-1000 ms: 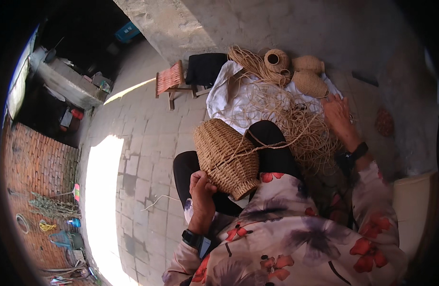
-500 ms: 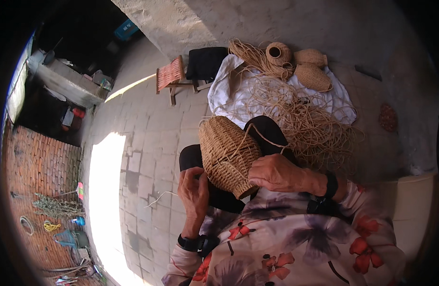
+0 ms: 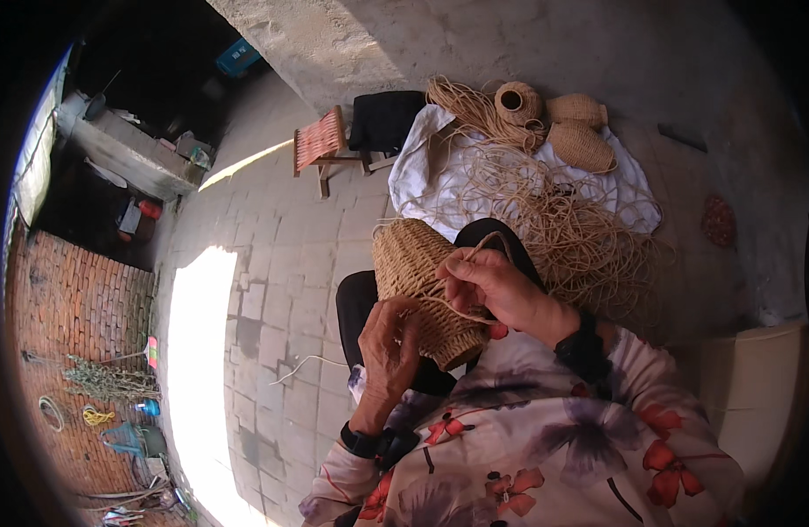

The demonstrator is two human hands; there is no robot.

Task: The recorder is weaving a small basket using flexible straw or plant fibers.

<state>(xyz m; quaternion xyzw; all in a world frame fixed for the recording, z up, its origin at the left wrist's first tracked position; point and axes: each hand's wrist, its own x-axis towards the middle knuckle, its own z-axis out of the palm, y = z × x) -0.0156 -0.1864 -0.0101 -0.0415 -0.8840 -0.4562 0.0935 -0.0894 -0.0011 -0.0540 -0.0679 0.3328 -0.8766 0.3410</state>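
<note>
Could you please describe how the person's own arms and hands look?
The left hand and right hand wear no gloves. The long, pale pinkish sleeves have a floral print with red flowers. Dark bands circle both wrists: a left wristband and a right wristband.

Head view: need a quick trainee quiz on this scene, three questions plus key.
1. Which hand pinches the cord over the woven basket?
2. True or false: the loose cord heap lies partly on the white cloth.
3. How many other woven vessels show beyond the person's knees?

Key: 1. The right hand. 2. True. 3. Three.
</note>
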